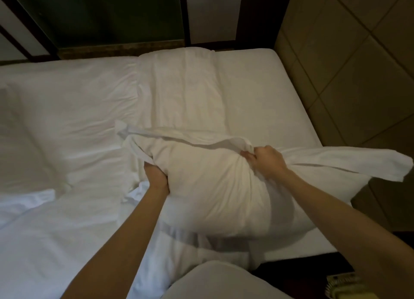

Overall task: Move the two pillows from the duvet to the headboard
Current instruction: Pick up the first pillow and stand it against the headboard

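Pillow (208,186) gripped w/ both hands — left hand (155,174) fingers clenched underneath, right hand (267,161) bunching cover fabric

We see a bed (257,101) under a plain white fitted sheet, its far end against a dark-framed wall (116,16) — green panel in the middle, pale panels beside it. Tan floor tiles (349,59) run along the right (light is dim, warm).

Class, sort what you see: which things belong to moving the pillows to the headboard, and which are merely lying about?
Job:
held pillow
pillow by headboard
left hand
right hand
headboard
duvet

Lying about:
tiled floor
yellow object at bottom right
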Tool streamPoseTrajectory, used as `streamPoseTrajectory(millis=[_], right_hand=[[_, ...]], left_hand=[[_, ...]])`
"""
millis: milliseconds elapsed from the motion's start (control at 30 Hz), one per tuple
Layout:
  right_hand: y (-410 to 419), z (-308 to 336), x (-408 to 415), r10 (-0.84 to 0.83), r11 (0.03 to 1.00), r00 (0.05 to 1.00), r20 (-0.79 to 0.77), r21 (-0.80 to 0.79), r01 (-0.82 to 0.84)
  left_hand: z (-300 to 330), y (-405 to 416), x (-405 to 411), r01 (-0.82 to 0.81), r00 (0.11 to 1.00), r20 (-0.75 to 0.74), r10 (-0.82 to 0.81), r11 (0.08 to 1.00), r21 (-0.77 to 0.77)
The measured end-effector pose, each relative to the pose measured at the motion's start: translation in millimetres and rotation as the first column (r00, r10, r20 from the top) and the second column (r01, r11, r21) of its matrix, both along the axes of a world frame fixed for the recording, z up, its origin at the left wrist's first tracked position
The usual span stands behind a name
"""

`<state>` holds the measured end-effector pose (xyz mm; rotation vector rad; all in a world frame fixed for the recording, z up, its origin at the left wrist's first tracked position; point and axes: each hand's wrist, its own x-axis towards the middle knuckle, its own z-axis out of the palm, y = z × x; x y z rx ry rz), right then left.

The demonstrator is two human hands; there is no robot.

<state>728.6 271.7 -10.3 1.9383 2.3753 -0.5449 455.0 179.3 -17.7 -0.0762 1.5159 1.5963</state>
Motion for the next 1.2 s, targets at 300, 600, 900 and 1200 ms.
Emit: streamPoseTrajectory(millis=[300,600,900,1200], right_hand=[[78,67,-17,-0.256,0.961,0.800,-0.543,-0.229,0.152],[162,142,-32,-0.493,0.869,0.390,-0.778,-0.415,0.270],[243,170,-12,-0.508,0.836,0.098,-0.856,-0.462,0.296],[344,192,20,-0.513,0.775,-0.213,-0.831,-0.556,0.301]], left_hand=[[25,64,-35,0.111,0.861,-0.464,-0.208,0.967,-0.228],[57,139,13,0.291,0.757,-0.584,-0.293,0.951,-0.100],[38,219,88,0.493,0.735,-0.504,-0.454,0.868,-0.063],[34,307,129,0.609,0.750,-0.277,-0.600,0.790,-0.063]])
